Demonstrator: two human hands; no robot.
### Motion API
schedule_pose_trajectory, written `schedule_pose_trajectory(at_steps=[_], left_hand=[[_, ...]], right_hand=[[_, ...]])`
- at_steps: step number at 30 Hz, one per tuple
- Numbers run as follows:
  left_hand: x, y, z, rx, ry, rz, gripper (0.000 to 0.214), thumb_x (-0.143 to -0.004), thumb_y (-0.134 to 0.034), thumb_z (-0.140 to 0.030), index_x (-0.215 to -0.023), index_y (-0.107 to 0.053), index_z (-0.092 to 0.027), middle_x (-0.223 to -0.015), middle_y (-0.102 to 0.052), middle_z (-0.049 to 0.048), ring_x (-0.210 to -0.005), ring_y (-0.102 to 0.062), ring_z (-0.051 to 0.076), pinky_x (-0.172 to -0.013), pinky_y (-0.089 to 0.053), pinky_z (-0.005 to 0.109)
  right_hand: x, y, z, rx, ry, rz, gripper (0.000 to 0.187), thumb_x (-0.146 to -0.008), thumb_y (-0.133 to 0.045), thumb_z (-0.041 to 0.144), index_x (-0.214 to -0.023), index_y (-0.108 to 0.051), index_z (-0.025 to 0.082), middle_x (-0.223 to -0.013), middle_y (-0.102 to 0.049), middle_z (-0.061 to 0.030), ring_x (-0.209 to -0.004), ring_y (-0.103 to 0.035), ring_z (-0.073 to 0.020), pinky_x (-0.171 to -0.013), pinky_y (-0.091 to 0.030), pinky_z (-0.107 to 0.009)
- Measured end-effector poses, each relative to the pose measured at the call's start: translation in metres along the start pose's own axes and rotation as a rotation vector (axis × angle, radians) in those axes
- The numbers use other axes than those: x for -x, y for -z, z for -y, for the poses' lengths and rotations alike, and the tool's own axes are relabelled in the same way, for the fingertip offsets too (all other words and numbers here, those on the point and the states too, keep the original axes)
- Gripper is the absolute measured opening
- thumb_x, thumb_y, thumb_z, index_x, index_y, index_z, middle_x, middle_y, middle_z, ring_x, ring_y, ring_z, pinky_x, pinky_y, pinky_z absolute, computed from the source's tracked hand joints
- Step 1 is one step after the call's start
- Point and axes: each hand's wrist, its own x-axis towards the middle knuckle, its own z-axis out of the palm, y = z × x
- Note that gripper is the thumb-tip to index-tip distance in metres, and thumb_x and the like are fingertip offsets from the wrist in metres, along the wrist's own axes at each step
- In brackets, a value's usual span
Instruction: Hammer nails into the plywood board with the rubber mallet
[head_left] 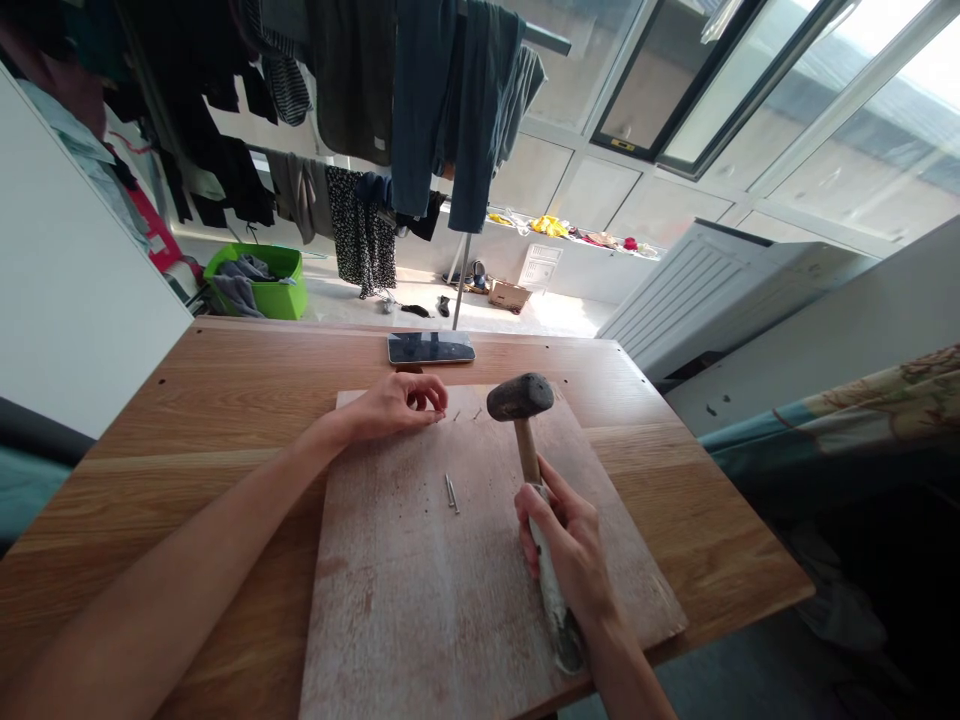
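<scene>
On the counter, one worn board is laid flat, its near edge overhanging the counter's front.

Item 1: hammer, with a dark head and a pale, stained handle. It is gripped by the right hand at mid-handle with the fingers fully wrapped, and the head is raised just above the far part of the board.

Item 2: left hand, rested on the board's far edge. Its fingers are pinched narrow at the surface; whether a nail is held between them is too small to tell.

Item 3: nails, two, lying loose side by side at mid-board, apart from both hands. Two smaller marks are seen just beside the left fingertips, between them and the hammer head.

Item 4: phone, face up with a dark screen, at the counter's far edge.

Item 5: green basket on the floor beyond, under hanging clothes.

Handling note, as a judgement: light, square taps would be best given first, with the pinching fingers kept low and clear of the head; a grip nearer the handle's end would be better suited to fuller blows.

Markings: no brand, label or writing can be read on any item.
</scene>
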Motion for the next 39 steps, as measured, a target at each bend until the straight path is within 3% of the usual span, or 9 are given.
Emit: schedule_pose_trajectory(at_steps=[4,12,19,26,31,35,39], left_hand=[[0.0,0.002,0.003,0.048,0.009,0.026,0.022,-0.078,-0.072,-0.03,-0.096,-0.071,-0.017,-0.081,-0.071,0.0018,-0.067,-0.057,0.012,-0.062,-0.046,0.023],[0.002,0.003,0.004,0.008,0.02,0.04,0.022,-0.077,-0.073,-0.028,-0.097,-0.073,-0.017,-0.083,-0.073,0.0023,-0.068,-0.06,0.012,-0.065,-0.048,0.024],[0.001,0.003,0.003,0.021,0.031,0.056,0.025,-0.078,-0.071,-0.027,-0.101,-0.07,-0.017,-0.086,-0.074,0.0024,-0.071,-0.063,0.012,-0.067,-0.048,0.024],[0.001,0.003,0.002,-0.042,0.024,0.038,0.021,-0.076,-0.07,-0.025,-0.095,-0.069,-0.015,-0.078,-0.065,-0.002,-0.067,-0.054,0.01,-0.062,-0.041,0.022],[0.002,0.001,0.001,-0.078,0.018,0.052,0.021,-0.076,-0.069,-0.025,-0.095,-0.07,-0.014,-0.076,-0.061,-0.002,-0.067,-0.053,0.011,-0.061,-0.039,0.022],[0.001,0.005,0.0,-0.064,0.031,0.076,0.026,-0.077,-0.07,-0.027,-0.101,-0.068,-0.015,-0.079,-0.063,-0.0014,-0.069,-0.055,0.012,-0.062,-0.043,0.024],[0.002,0.015,-0.016,-0.18,0.055,0.084,0.034,-0.077,-0.075,-0.033,-0.104,-0.062,-0.016,-0.085,-0.065,0.0008,-0.071,-0.058,0.014,-0.063,-0.047,0.026]], right_hand=[[0.0,0.0,-0.001,-0.011,0.0,0.007,0.066,-0.089,-0.069,0.049,-0.145,-0.057,0.018,-0.068,-0.051,0.0062,-0.038,-0.043,-0.0065,-0.03,-0.039,-0.018],[0.003,-0.002,-0.002,0.061,0.02,-0.008,0.066,-0.089,-0.069,0.051,-0.145,-0.058,0.017,-0.066,-0.052,0.0059,-0.037,-0.044,-0.0069,-0.03,-0.037,-0.018],[0.009,-0.016,0.005,0.203,0.041,0.12,0.063,-0.095,-0.062,0.048,-0.149,-0.054,0.016,-0.06,-0.05,0.0071,-0.036,-0.043,-0.007,-0.034,-0.036,-0.018],[0.002,-0.027,0.009,0.29,0.049,0.225,0.057,-0.097,-0.059,0.046,-0.146,-0.057,0.016,-0.058,-0.052,0.0065,-0.037,-0.045,-0.0077,-0.037,-0.038,-0.018],[0.0,-0.025,0.006,0.319,0.06,0.227,0.058,-0.097,-0.06,0.047,-0.147,-0.057,0.017,-0.059,-0.053,0.0057,-0.038,-0.047,-0.0082,-0.038,-0.039,-0.018],[0.0,-0.02,0.0,0.273,0.039,0.237,0.058,-0.096,-0.062,0.046,-0.147,-0.057,0.019,-0.063,-0.055,0.0053,-0.039,-0.046,-0.0073,-0.037,-0.039,-0.018],[0.002,-0.017,-0.005,0.087,0.03,0.148,0.065,-0.093,-0.066,0.049,-0.148,-0.055,0.017,-0.068,-0.053,0.0056,-0.038,-0.044,-0.0063,-0.033,-0.038,-0.018]])
